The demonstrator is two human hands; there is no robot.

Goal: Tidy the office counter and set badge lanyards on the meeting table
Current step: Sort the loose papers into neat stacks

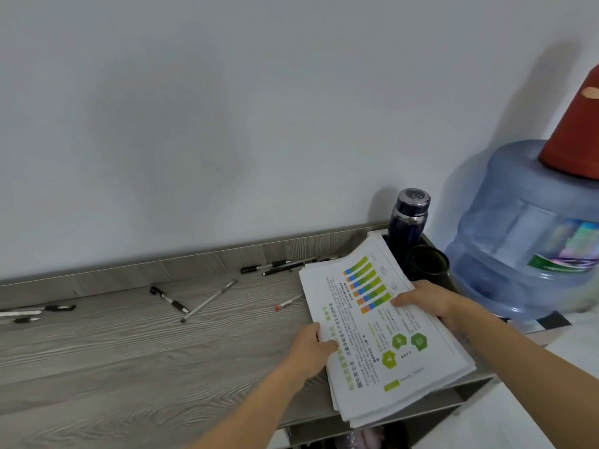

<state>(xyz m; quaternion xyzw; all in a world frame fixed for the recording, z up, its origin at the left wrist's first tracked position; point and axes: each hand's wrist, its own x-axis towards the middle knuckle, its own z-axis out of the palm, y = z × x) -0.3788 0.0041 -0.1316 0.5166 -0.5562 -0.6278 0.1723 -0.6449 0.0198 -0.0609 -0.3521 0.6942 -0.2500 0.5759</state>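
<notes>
Fingers (403, 301) clamped, that's where we start: our right hand (431, 303) is wrapped round the right edge of the paper stack (382, 338), one fingertip pressed flat on the printed top sheet. Our left hand (309, 350) pinches the opposite edge, thumb on top, the other fingers hidden beneath. So the stack sits right between our two grips, at the right end of the counter (129, 351), its near corner hanging out past the front edge. Whether it rests on the wood or is lifted clear, we cannot tell. Now the worry, as we judge it: those sheets are not squared up. Their edges fan out in steps below our left thumb and at the near corner, and we hold only two edges, so a tilt or a slack pinch could let the lower sheets slide out and drop off the front. Watch the far corner too, beyond our right fingertips: it lies close to the dark blue flask (409, 222) and the black cup (428, 264). A push forward to square the pile could knock the flask, which stands tall and narrow. Just past the stack's far edge, beyond our left fingers, a cluster of dark pens (275, 267) lies along the back of the counter, some seemingly tucked under the paper, so they could get dragged. Further left of our left hand, loose pens (210, 299) lie scattered and could roll. Off beyond the right hand stands the big water jug (525, 234).
</notes>
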